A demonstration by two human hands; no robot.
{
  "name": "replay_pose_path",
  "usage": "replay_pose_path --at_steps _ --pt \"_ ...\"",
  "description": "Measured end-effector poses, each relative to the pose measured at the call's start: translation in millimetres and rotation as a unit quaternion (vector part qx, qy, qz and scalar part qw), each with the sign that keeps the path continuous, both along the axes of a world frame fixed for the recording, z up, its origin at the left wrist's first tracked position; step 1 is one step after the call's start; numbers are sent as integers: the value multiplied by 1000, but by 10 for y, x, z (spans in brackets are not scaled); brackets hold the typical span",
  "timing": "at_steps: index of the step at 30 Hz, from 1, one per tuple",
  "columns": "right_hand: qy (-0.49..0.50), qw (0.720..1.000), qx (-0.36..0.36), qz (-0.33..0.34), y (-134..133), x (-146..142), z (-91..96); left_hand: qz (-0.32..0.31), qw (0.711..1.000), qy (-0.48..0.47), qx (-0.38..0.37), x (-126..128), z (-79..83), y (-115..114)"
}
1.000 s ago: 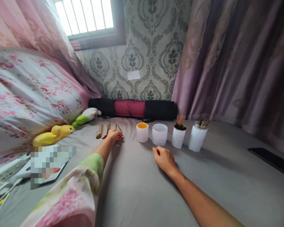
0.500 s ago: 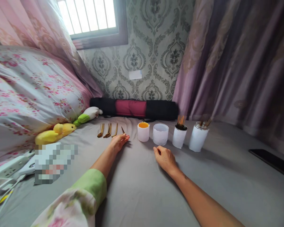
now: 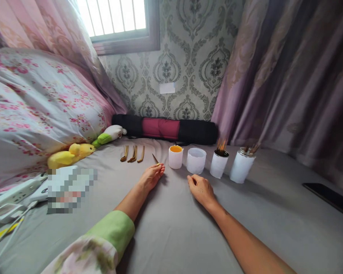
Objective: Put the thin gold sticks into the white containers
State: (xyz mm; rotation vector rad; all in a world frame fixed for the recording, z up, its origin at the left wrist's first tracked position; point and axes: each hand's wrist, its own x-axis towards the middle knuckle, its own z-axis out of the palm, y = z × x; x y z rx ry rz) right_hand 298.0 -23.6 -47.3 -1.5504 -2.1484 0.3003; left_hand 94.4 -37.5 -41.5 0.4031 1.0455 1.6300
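My left hand (image 3: 152, 177) pinches a thin, dark, pointed stick (image 3: 155, 158), tip pointing up and away. Where it meets the fingers it looks yellowish; its other end is hidden. Left of it, three small groups of bronze-coloured sticks with bent ends (image 3: 132, 154) lie on the grey sheet. My right hand (image 3: 201, 189) rests on the sheet with curled fingers, and nothing shows in it. Just beyond stand a white-wrapped cup with orange contents (image 3: 175, 160) and a translucent white cup (image 3: 196, 161). Farther right is a white-wrapped can with orange-brown sticks (image 3: 218, 167).
A white-wrapped jar (image 3: 241, 167) holding sticks ends the row at right. A dark flat object (image 3: 328, 198) lies at the right edge. Along the wall is a black and red roll (image 3: 164, 128). Soft toys (image 3: 74, 153) and a power strip (image 3: 17, 196) are at left.
My left hand has moved slightly right with the pointed stick, away from the bent sticks, and more of the stick shows. The view has shifted a little. My right hand stays by the translucent cup.
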Motion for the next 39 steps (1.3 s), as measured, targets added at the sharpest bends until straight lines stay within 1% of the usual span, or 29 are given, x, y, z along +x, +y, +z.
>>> replay_pose_path --at_steps 12,15,19,24,33,39 --pt "11 1000 -1 7 -8 -5 11 -55 998 -4 26 306 -16 -193" --pt "15 1000 2 14 -4 -2 7 -61 998 4 26 362 -8 -235" --pt "29 999 3 16 7 -2 -10 -59 998 30 19 416 4 -295" --pt "51 998 -14 34 24 5 -15 -71 995 59 32 455 17 -386" --pt "87 994 -32 60 37 26 -6 -88 985 129 72 475 -54 -441" --pt "106 990 -36 83 42 51 -17 -87 970 215 78 493 16 -497"
